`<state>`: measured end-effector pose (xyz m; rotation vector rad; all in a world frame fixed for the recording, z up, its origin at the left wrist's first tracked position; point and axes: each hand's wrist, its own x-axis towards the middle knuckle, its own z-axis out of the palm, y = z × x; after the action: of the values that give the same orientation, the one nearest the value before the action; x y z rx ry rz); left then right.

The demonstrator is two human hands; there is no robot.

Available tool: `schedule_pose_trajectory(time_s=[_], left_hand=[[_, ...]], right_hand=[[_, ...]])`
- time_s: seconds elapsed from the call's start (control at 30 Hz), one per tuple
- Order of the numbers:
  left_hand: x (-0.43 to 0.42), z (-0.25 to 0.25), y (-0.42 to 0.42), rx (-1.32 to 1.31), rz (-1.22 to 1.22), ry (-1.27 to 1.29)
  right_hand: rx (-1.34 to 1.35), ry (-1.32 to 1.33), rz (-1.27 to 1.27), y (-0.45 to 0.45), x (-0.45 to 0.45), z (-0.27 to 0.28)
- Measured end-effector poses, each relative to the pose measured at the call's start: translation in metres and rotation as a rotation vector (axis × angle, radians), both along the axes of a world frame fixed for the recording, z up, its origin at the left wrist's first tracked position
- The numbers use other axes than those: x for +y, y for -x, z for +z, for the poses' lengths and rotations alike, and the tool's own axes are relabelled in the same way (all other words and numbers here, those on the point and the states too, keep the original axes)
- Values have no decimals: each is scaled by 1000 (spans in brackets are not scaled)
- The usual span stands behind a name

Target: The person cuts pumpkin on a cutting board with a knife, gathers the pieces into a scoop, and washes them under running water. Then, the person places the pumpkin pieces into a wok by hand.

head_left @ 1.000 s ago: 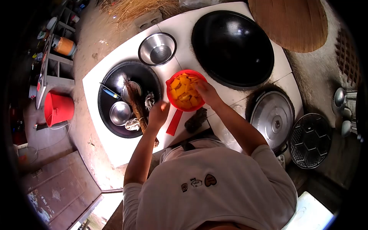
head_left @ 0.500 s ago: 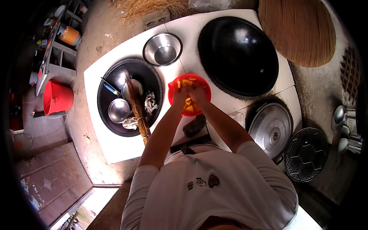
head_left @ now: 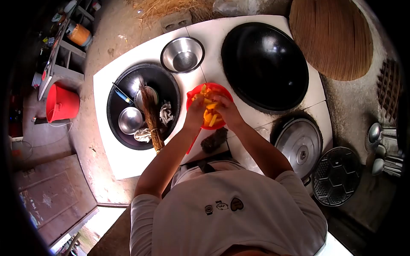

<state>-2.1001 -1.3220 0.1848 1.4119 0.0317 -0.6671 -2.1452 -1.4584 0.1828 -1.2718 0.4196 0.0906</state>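
A red long-handled colander (head_left: 190, 99) holds orange chunks (head_left: 209, 116) in front of me on the white tiled counter (head_left: 141, 167). Both hands are in it. My left hand (head_left: 196, 112) is at its left side and my right hand (head_left: 227, 112) at its right, with their fingers curled round a heap of the orange chunks between them. The fingertips are partly hidden among the pieces. The colander's handle comes out below my left wrist. A dark, rough object (head_left: 214, 141) lies just below the colander.
Left, a black wok (head_left: 114, 123) holds a straw brush (head_left: 149, 111), a metal bowl (head_left: 130, 120) and cloths. Behind stands a steel basin (head_left: 183, 54). Right are a large black wok (head_left: 265, 64), a metal lid (head_left: 299, 147) and a dark rack (head_left: 336, 176).
My left hand has come from beside the colander into it, and my right hand has gone deeper in. Orange chunks are now raised between both hands.
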Motion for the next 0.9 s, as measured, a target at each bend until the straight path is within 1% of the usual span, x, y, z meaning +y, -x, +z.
schedule_pose_trajectory(time_s=[0.03,0.1,0.13,0.17,0.2,0.23,0.27,0.3,0.33,0.37,0.4,0.43,0.47,0.5,0.57,0.6,0.63,0.67,0.7,0.77,0.8,0.83,0.87,0.9], left_hand=[[0,15,1,8,2,-1],[-2,36,-1,295,121,-76],[-1,31,-3,414,129,-24],[0,12,-6,415,131,-23],[0,-13,-10,516,119,70],[-2,-14,-15,615,106,164],[-4,-15,-20,615,107,166],[-10,7,-25,674,-21,-78],[-13,20,-29,724,-149,-323],[-10,14,-33,725,-143,-318],[-5,10,-37,743,-216,-254],[-1,7,-42,757,-289,-191],[1,4,-47,760,-290,-174],[1,3,-50,760,-285,-173],[-4,-9,-57,807,-225,-201],[-4,-73,-62,919,-260,89],[-9,-119,-60,915,-261,98],[-16,-156,-56,679,-148,29],[-19,-152,-52,572,-70,-45],[-25,-146,-45,355,72,-228],[-27,-103,-36,315,129,-210],[-27,-76,-30,275,185,-192],[-27,-79,-27,257,242,-122],[-26,-71,-24,256,244,-121]], right_hand=[[1,-2,-30,2,0,9],[0,1,-57,3,-4,13],[43,-127,-84,1,-7,11],[87,-256,-110,-1,-9,8],[89,-255,-108,-5,-9,3],[162,-277,-116,-11,-8,-4],[234,-298,-124,-18,-7,-13],[234,-296,-120,-24,-6,-24],[324,-229,-129,-32,-3,-34],[416,-162,-135,-36,-1,-43],[414,-158,-126,-39,3,-45],[426,139,-61,-42,7,-46],[428,436,3,-47,9,-48],[425,437,8,-49,10,-61],[489,554,58,-50,9,-99],[489,558,58,-49,9,-102],[527,304,-60,-48,7,-102],[555,49,-173,-48,5,-101],[551,58,-171,-47,5,-94],[395,-85,-254,-38,7,-82],[314,-97,-255,-33,11,-47],[310,-95,-252,-30,12,-44],[247,-121,-254,-28,13,-43],[185,-148,-256,-28,14,-42]])
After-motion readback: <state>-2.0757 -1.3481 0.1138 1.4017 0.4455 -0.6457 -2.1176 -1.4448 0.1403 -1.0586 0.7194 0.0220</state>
